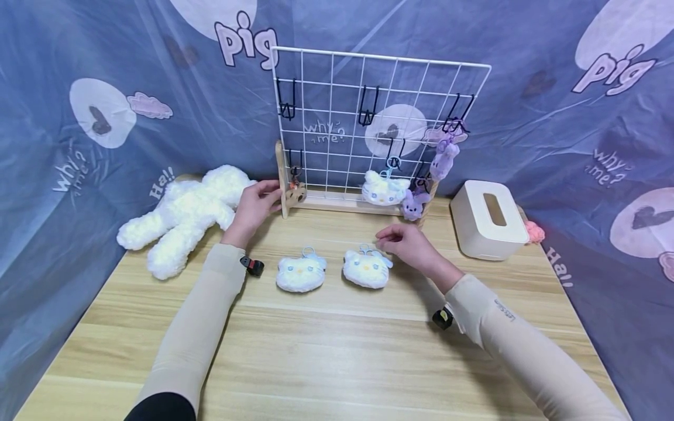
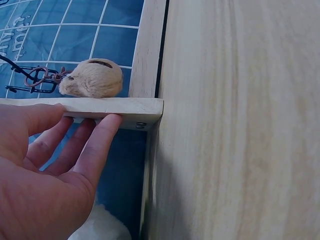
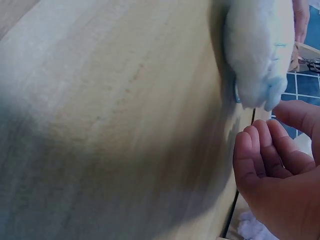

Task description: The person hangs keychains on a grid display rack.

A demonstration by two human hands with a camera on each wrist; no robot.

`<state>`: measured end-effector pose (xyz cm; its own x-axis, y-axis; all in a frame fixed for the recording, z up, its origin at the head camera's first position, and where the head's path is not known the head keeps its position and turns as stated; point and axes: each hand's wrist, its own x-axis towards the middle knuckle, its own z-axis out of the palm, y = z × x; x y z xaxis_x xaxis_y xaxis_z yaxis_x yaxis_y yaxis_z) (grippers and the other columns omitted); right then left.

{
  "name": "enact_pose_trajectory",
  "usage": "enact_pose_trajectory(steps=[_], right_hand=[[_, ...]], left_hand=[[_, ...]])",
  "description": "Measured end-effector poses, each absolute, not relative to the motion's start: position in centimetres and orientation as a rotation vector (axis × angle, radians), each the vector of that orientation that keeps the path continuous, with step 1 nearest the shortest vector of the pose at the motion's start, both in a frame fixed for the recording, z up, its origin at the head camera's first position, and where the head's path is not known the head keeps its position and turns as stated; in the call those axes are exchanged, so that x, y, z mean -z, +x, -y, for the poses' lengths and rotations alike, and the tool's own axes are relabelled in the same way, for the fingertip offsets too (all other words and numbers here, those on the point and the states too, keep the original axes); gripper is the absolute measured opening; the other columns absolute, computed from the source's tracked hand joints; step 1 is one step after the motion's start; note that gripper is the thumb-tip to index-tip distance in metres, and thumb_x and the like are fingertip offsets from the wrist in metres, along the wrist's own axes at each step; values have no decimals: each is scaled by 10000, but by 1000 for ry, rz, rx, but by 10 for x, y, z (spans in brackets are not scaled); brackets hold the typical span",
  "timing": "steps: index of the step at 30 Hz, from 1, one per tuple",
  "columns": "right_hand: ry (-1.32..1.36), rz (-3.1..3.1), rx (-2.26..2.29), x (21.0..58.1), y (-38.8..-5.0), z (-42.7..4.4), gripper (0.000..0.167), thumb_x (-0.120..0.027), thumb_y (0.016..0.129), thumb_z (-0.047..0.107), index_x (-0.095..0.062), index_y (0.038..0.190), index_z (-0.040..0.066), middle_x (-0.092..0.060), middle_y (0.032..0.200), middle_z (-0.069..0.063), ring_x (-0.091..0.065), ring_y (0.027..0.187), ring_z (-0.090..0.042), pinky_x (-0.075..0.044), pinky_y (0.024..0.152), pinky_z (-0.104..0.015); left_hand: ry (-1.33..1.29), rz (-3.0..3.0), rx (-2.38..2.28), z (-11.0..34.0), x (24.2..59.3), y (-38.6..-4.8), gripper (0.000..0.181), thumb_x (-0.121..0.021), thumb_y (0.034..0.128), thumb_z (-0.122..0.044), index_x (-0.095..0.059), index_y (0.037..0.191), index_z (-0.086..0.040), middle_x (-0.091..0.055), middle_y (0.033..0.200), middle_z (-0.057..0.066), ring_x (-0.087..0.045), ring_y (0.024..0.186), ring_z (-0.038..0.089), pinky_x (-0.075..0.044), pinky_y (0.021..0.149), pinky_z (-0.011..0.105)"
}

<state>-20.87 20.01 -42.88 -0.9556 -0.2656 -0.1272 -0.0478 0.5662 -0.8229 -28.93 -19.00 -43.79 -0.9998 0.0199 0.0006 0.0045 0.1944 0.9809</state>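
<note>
My left hand (image 1: 254, 207) (image 2: 60, 175) touches the wooden side post (image 1: 282, 181) (image 2: 110, 106) of a white wire rack with its fingertips. Inside that post hangs a small brown plush (image 1: 296, 194) (image 2: 95, 79). On the table lie two white cat-face plush keychains, one at left (image 1: 301, 273) and one at right (image 1: 366, 269) (image 3: 257, 50). Loosely bent and holding nothing, the fingers of my right hand (image 1: 408, 245) (image 3: 280, 165) are beside the right keychain's blue bow; whether they touch it I cannot tell. Another white cat plush (image 1: 384, 190) hangs on the rack.
Two purple plush keychains, upper (image 1: 444, 159) and lower (image 1: 415, 204), hang at the rack's right side. Black hooks are on the wire grid (image 1: 346, 111). A large white plush (image 1: 189, 207) lies left, and a white tissue box (image 1: 487, 222) stands right, with a pink item (image 1: 535, 232) beside it.
</note>
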Motion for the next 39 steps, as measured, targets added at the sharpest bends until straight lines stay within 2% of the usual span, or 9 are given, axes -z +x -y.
enact_pose_trajectory(steps=[7, 14, 26, 32, 39], right_hand=[[-298, -2602, 1235, 439, -213, -201, 248, -807, 1018, 88, -791, 1229, -42, -826, 1124, -208, -696, 909, -80, -583, 788, -118], [-352, -2603, 1118, 437, -214, -198, 199, -799, 1008, 95, -812, 1179, -6, -816, 1048, -129, -680, 918, -112, -569, 806, -172], [-439, -2632, 978, 436, -212, -192, 196, -855, 957, 92, -808, 1130, 12, -758, 979, -74, -656, 921, -150, -560, 853, -255], [-465, -2676, 918, 436, -210, -189, 149, -853, 949, 84, -795, 1077, 35, -726, 957, -58, -643, 913, -165, -535, 835, -255], [-439, -2685, 970, 437, -208, -189, 142, -860, 941, 64, -736, 1008, 49, -732, 930, -67, -652, 881, -157, -533, 789, -223]], left_hand=[[25, -2408, -1988, 191, 436, -288, 417, -637, 1156, -139, -622, 1536, 32, -616, 1459, 262, -693, 1263, 295, -676, 1131, 406], [24, -2393, -1989, 191, 435, -288, 428, -634, 1159, -151, -614, 1550, 22, -604, 1482, 277, -679, 1314, 344, -650, 1177, 451], [16, -2397, -1986, 190, 435, -289, 422, -629, 1160, -143, -615, 1544, 32, -607, 1470, 273, -686, 1297, 323, -655, 1170, 435], [17, -2400, -1989, 191, 436, -290, 420, -620, 1161, -125, -607, 1543, 48, -606, 1466, 270, -697, 1238, 266, -665, 1151, 421], [18, -2397, -1990, 191, 438, -291, 423, -624, 1159, -125, -607, 1544, 47, -606, 1460, 265, -696, 1232, 260, -666, 1149, 417]])
